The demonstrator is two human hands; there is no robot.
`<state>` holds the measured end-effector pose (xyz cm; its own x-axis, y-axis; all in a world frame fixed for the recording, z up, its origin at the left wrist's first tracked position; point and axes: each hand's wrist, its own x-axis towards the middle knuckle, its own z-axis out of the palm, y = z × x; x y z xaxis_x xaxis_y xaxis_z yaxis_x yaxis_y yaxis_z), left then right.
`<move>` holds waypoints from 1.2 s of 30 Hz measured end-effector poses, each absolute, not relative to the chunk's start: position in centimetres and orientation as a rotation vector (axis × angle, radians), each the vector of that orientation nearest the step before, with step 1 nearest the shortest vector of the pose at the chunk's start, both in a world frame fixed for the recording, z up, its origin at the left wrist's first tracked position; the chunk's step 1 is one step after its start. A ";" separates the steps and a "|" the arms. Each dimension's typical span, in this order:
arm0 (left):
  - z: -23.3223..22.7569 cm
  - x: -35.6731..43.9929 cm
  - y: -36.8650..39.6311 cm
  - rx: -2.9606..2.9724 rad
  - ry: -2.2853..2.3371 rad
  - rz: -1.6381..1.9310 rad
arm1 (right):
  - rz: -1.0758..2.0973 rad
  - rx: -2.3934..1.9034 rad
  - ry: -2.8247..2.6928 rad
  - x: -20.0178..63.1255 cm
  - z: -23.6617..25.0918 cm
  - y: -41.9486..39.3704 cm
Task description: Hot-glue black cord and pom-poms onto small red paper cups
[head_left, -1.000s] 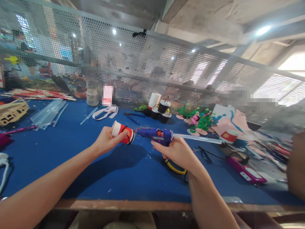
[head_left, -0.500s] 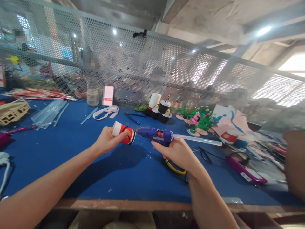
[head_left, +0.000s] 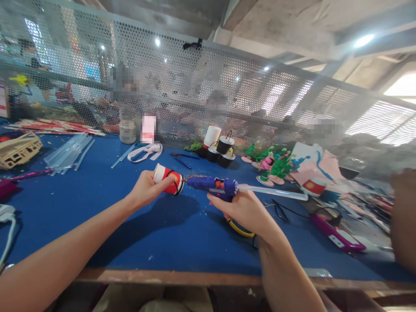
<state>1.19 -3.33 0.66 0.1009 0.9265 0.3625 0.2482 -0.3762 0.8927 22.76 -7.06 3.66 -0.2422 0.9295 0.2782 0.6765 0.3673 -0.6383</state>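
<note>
Lying on its side in the air above the blue table, the red paper cup is pinched in the left hand, whose fingers wrap its white-rimmed open end while the base points toward the right hand. A thin black cord loops around the cup's base end. Touching that base is the nozzle of the blue glue gun, which the right hand grips closed around the handle, with a clear glue stick jutting out of the gun's back, away from the cup. A yellow-and-black cable curls on the table below the right hand.

Beyond the cup, toward the mesh screen, stands a cluster of black cups with a white cup among them, and dark pliers lie between that cluster and the red cup. Farther from the cup on the left-hand side lie a white ribbon, a small jar, a heap of clear glue sticks and a wooden lattice model. On the right-hand side of the cup, well apart, sit green and pink craft figures, a second red cup and a purple glue gun. Another person's arm shows at the far right edge.
</note>
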 end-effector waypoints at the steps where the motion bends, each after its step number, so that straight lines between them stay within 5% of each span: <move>1: 0.7 1.2 -3.4 1.726 1.155 1.309 | 0.528 -1.392 -1.999 22.7 3.7 -7.0; 36: 0.3 1.1 -2.8 1.591 1.270 1.318 | 0.343 -1.196 -2.187 22.7 3.0 -7.2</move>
<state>1.08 -2.79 0.26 0.0007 0.9595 0.2818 0.2459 -0.2733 0.9300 22.70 -7.20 3.03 -0.4015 0.8280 0.3913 0.6685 0.5570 -0.4927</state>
